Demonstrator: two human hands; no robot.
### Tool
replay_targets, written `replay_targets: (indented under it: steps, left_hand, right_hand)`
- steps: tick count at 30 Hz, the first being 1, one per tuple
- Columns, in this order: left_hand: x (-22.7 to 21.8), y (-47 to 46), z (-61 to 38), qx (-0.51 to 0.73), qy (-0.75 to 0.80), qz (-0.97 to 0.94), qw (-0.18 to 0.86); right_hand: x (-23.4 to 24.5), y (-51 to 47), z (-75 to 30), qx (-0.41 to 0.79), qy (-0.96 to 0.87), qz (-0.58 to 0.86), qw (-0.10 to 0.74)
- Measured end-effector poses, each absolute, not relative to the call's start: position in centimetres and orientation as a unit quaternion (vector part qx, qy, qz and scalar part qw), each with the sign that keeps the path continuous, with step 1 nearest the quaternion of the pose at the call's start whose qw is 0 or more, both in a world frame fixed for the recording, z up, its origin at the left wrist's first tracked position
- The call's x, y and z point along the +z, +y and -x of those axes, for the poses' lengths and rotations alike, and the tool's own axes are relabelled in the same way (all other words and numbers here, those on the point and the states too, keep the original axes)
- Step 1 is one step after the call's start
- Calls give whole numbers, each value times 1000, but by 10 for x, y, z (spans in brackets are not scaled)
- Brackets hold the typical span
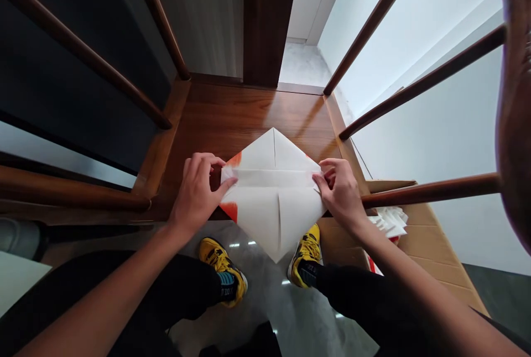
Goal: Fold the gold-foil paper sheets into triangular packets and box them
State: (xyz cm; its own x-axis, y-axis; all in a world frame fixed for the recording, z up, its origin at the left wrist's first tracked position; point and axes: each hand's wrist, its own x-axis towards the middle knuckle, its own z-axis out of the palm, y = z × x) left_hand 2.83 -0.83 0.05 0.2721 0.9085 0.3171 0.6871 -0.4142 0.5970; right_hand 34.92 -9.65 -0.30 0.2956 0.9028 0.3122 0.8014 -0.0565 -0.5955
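A white sheet of paper (274, 202) with red-orange corners lies partly folded on a wooden bench seat (232, 114), its lower point hanging over the front edge. My left hand (197, 191) pinches the folded band at the paper's left end. My right hand (340, 191) pinches the same band at its right end. Both hands press the fold flat against the wood.
Wooden rails (415, 86) rise on both sides of the seat. An open cardboard box (423, 241) with folded white papers (388, 221) stands at the right on the floor. My yellow shoes (222, 268) rest on the grey floor below the bench.
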Motion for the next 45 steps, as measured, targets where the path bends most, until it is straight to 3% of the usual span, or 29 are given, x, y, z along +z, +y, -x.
replay_targets:
  steps: [3, 6, 11, 17, 29, 35, 39, 45]
  left_hand:
    - [-3, -16, -20, 298, 390, -865, 100]
    - [-3, -24, -6, 248, 295, -917, 106]
    - [-11, -39, 14, 161, 246, -955, 41]
    - [-6, -47, 20, 224, 249, -939, 82]
    - [0, -32, -2, 291, 366, -858, 211]
    - [1, -28, -16, 301, 515, -764, 244]
    - [-1, -27, -20, 298, 538, -761, 205]
    - [1, -26, -45, 279, 474, -833, 59]
  right_hand:
    - [-10, -112, -350, -16, -727, 625, 285]
    - [-6, -137, -357, 13, -814, 536, 225]
    - [-15, -171, -366, 51, -832, 521, 185]
    - [-22, -180, -364, 0, -826, 501, 260]
    - [-8, -142, -377, 133, -706, 584, 378]
    - [-1, -122, -370, 194, -602, 700, 333]
    - [-1, -120, -368, 245, -528, 734, 350]
    - [-8, -120, -366, 230, -513, 730, 389]
